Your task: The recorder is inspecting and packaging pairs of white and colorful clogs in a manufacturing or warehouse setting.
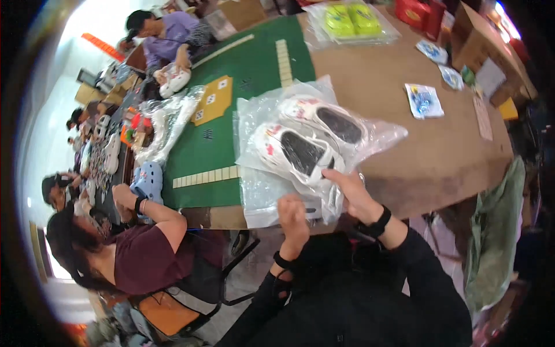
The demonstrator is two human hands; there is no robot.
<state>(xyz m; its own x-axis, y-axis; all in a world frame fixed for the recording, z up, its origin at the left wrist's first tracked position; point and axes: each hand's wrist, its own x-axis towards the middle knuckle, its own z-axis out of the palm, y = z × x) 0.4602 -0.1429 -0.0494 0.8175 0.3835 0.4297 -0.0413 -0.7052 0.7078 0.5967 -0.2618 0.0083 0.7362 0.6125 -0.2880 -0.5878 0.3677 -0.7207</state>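
Observation:
A pair of white clogs [281,151] with pink and red decorations lies in a clear plastic bag [378,132] at the table's near edge. Over the heel of the closer clog rests the thumb of my right hand [357,195]; its other fingers are hidden beneath, gripping clog and bag together. My left hand [293,218] is closed, its fingers curled at the bag's near edge. Whatever lies within those fingers is hidden. Another clear plastic bag [257,199] is spread flat under the clogs.
Bright yellow-green bagged shoes [352,20] lie at the far side. Small packets [424,101] and a cardboard box [485,49] are at the right. On the left, a person in maroon [150,260] sits by a blue clog [148,179]; another person [179,34] handles white clogs.

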